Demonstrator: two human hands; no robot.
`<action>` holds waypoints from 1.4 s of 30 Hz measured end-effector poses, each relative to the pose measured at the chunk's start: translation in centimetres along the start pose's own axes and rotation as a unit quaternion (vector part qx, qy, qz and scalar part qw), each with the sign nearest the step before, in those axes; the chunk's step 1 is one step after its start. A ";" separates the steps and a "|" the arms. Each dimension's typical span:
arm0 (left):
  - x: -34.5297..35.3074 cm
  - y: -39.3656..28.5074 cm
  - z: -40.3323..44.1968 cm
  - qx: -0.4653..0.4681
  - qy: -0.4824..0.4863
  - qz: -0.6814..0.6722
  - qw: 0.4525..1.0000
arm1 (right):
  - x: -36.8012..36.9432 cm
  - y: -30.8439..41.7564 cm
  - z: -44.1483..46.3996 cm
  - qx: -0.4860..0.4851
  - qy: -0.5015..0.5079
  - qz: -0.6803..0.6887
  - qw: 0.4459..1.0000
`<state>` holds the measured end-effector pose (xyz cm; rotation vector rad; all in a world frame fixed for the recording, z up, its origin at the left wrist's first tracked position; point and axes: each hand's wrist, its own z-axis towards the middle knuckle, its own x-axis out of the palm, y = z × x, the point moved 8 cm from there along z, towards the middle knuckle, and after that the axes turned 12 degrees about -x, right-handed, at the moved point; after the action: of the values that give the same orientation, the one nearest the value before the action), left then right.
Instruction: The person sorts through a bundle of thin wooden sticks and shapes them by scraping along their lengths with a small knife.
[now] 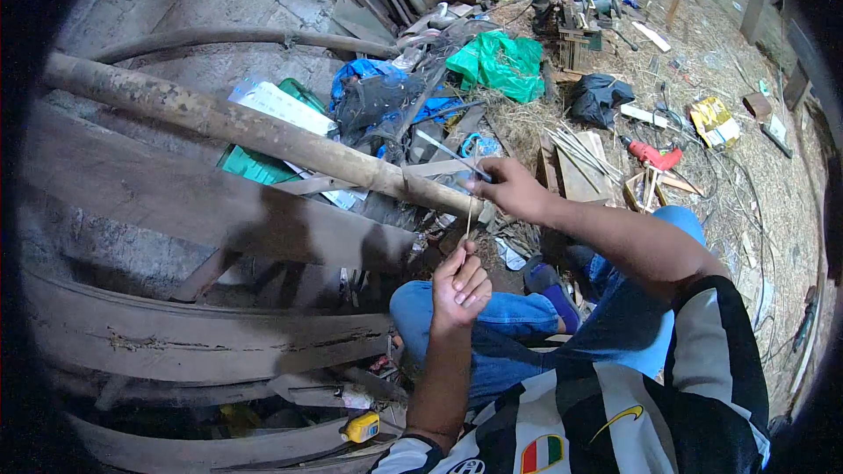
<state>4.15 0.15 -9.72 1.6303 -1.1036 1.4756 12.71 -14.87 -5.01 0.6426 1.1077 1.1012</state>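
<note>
My left hand (462, 283) is closed around the lower end of a thin wooden stick (469, 218), which points upward in front of my knees. Just above it, my right hand (511, 190) is closed on a long, slim tool that looks like a knife (450, 154), its narrow pale length reaching up and left. The right fingers are close to the upper end of the stick; whether they touch it I cannot tell. Behind both hands runs a thick bamboo pole (263, 130), its end close to my right hand.
Wooden planks (211, 333) line the left side. A red power drill (652, 154), wood strips (584, 158), a black plastic bag (601, 98) and a yellow packet (714, 122) lie on the littered ground to the right. A green plastic bag (499, 66) lies farther back. A yellow bottle (362, 427) sits low down.
</note>
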 end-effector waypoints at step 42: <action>6.0 -5.5 -2.5 0.351 -0.381 0.686 0.511 | -3.3 2.2 0.8 -0.053 0.087 -0.352 0.931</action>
<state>8.10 3.84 -3.10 1.9942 -3.1641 2.3603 12.52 -17.07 -1.56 0.0311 1.2801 0.5899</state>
